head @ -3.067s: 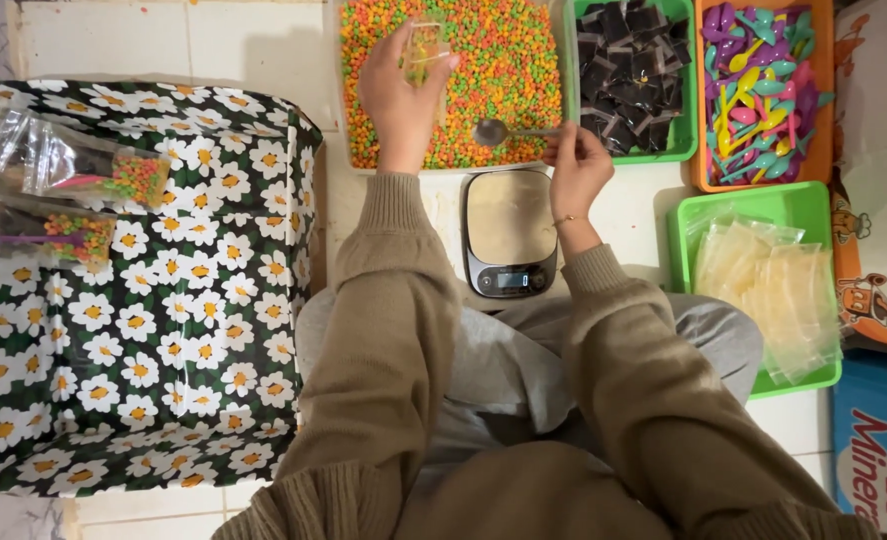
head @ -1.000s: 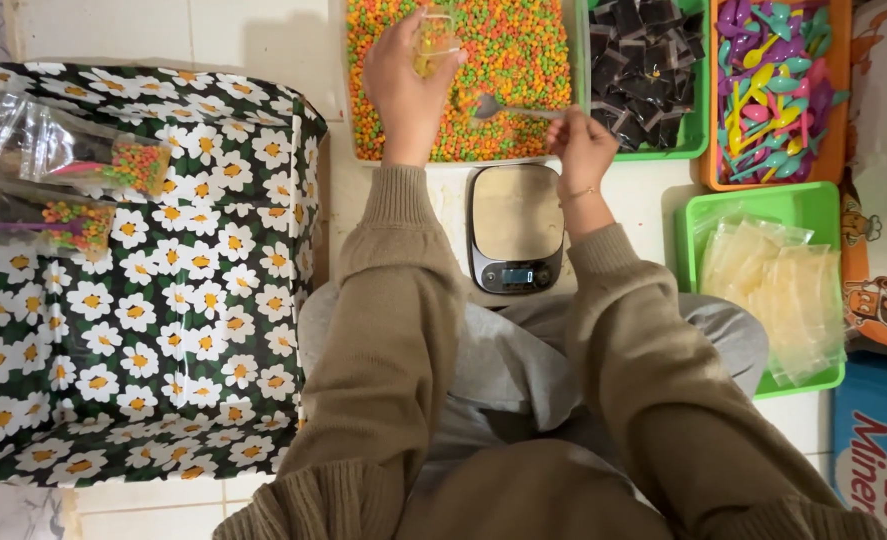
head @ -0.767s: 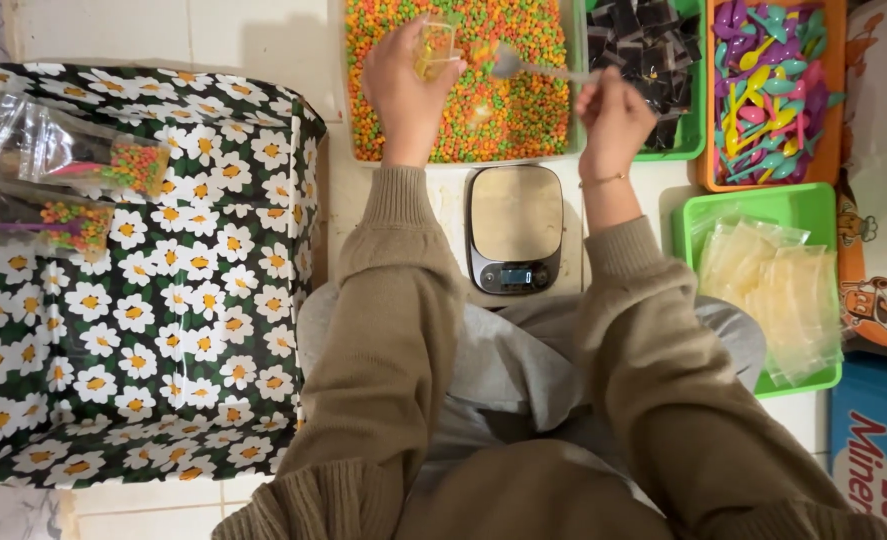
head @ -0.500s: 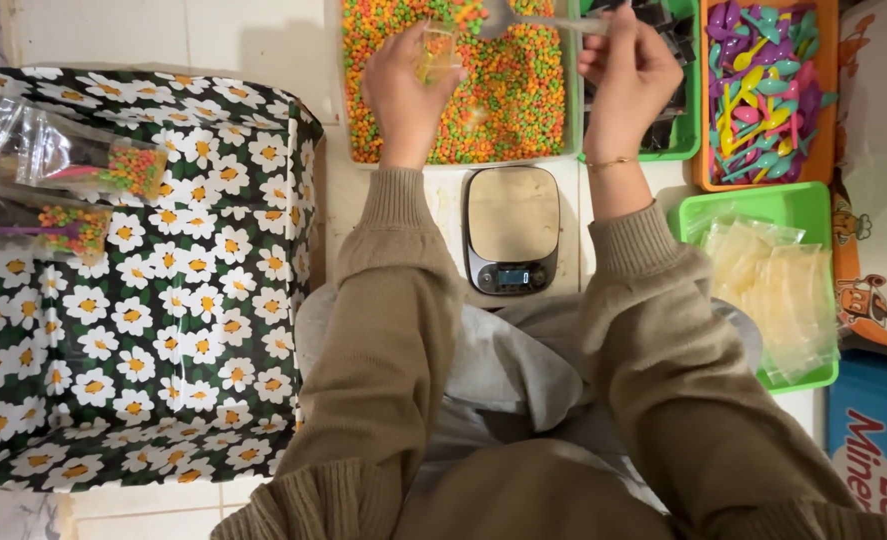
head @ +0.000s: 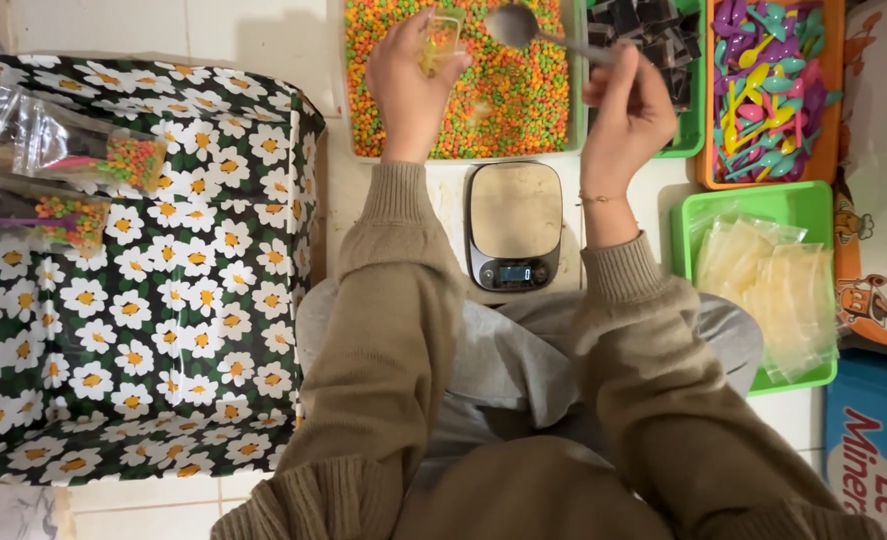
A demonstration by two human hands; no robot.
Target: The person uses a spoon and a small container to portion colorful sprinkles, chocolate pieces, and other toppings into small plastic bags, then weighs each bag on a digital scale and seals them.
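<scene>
Both arms reached forward from the body in tan knitted sleeves with ribbed cuffs, elbows bent and forearms running roughly parallel. The left hand point(head: 408, 85) was raised, back toward the camera, its fingers curled closed around something small pinched at the fingertips. The right hand point(head: 625, 112) sat level with the left and well apart from it, fingers folded into a closed grip, thumb side turned inward. A thin bracelet circled the bare right wrist just above the cuff.

One head-worn camera looks steeply down, close over both arms and the floor.
</scene>
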